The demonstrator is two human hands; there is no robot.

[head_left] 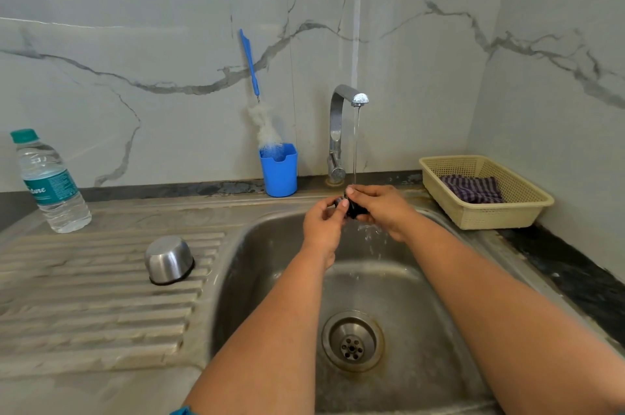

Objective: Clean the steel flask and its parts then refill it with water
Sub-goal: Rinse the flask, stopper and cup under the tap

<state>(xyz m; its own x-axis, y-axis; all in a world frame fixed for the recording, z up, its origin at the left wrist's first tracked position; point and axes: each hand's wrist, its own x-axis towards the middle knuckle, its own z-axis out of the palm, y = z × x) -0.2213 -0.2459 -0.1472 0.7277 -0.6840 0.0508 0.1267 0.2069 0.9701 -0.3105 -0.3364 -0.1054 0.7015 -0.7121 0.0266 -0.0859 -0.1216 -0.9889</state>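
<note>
A: Stopper, small and black with a bit of steel showing, (351,209) sits between both hands, right under the thin stream of water (355,147) from the curved chrome tap (338,130).

B: How do the hands hold it?

A: The right hand (382,211) has its fingers curled round the black part from the far side, thumb on top. The left hand (323,228) pinches the nearer, steel end with thumb and fingertips. The two hands touch each other around it, above the back of the steel sink basin (270,296). Water spills off below the right hand.

B: And the flask's other parts?

A: A round steel cup with a dark rim (169,259) stands upside down on the ribbed steel draining board (84,313), well to the left of the left hand and nearer the person. The flask body itself cannot be made out.

B: What lies beyond that?

A: Straight below the hands, the round drain strainer (352,341) sits in the basin floor. Beyond the left hand, against the marble-patterned wall (135,42), a blue plastic holder (279,171) carries a white-bristled bottle brush with a blue handle (253,76). Far to the left stands a clear plastic water bottle with a green cap (50,184), upright on the edge of the draining board. To the right of the right hand, a cream plastic mesh basket (527,205) rests on the dark counter, with a purple striped cloth (471,189) folded inside it.
</note>
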